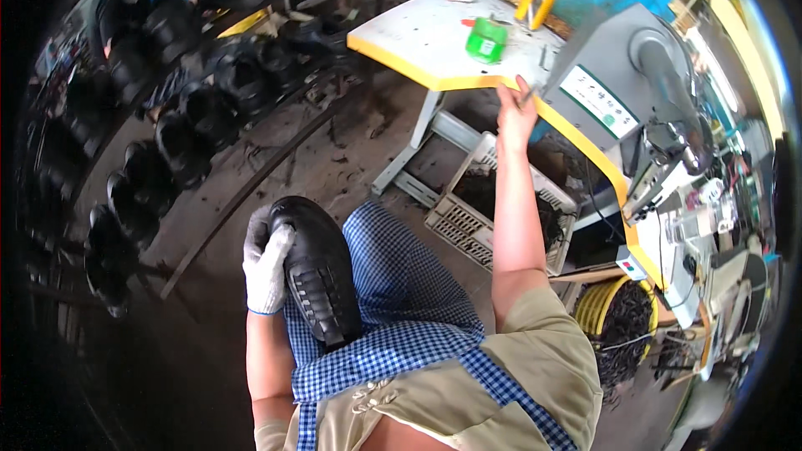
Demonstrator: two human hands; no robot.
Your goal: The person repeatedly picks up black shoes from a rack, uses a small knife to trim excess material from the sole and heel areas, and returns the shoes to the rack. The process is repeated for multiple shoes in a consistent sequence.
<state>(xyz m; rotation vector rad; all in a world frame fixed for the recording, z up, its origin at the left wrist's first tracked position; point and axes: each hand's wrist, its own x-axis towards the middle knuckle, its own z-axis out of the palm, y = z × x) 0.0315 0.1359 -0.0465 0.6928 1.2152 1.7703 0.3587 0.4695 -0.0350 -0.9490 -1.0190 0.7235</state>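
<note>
White-gloved left hand (266, 260) holds the black leather shoe (313, 255), toe far, on the blue-checked lap cloth (405, 263). Bare right hand (516, 113), at the white yellow-edged counter (409, 29), seems to pinch a slim tool (526, 98), kind unclear. Best: brace shoe against lap, left thumb clear of tool.

The black shoe (322, 259) looks like smooth leather with a soft sheen, the white glove (266, 274) coarse knitted cloth, the checked apron (409, 267) matt woven cloth; the counter (401, 33) is smooth-topped, the crate (464, 235) dull plastic, the can (536, 4) shiny metal
</note>
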